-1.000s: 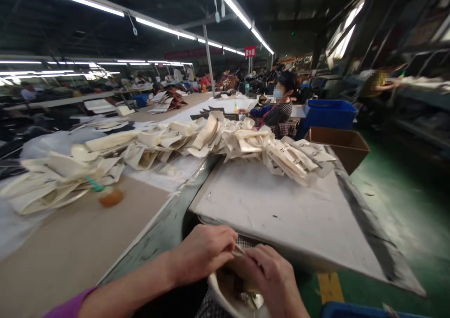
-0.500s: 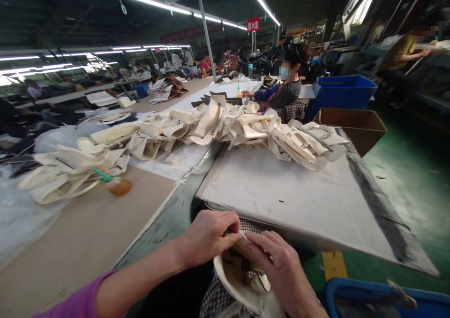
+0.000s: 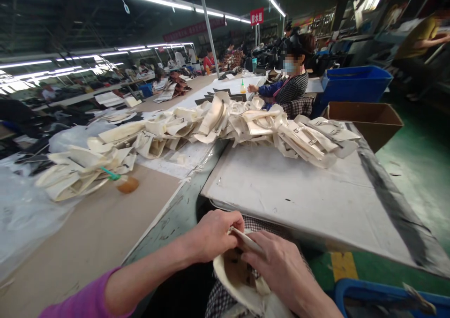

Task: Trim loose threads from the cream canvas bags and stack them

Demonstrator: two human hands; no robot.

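At a bench (image 3: 267, 182) in a long, strip-lit workshop, a person in a purple sleeve (image 3: 87, 294) holds a curved cream piece (image 3: 235, 292) above a checked cloth (image 3: 220, 301), just off the near edge of the white-covered top. The fingers of the left hand (image 3: 218, 236) pinch the piece's upper edge; those of the right hand (image 3: 277, 261) close over the same edge, the thumb on its inner side. Above the far benches, a red sign (image 3: 257, 16) carries the white characters 胶水组, while the lettering on a long red banner (image 3: 195, 29) behind is too faint to read. Cream pieces (image 3: 291, 137) lie heaped across the bench, the small dark marks on them too small to make out. At left, a bottle (image 3: 127, 184) of amber liquid with a green nozzle lies on its side. Beyond the heap sits a masked co-worker (image 3: 291, 86) in a striped top, one hand near a second, green-tipped bottle (image 3: 243, 88). A blue bin (image 3: 355, 81) and a brown box (image 3: 369, 125) stand at right.
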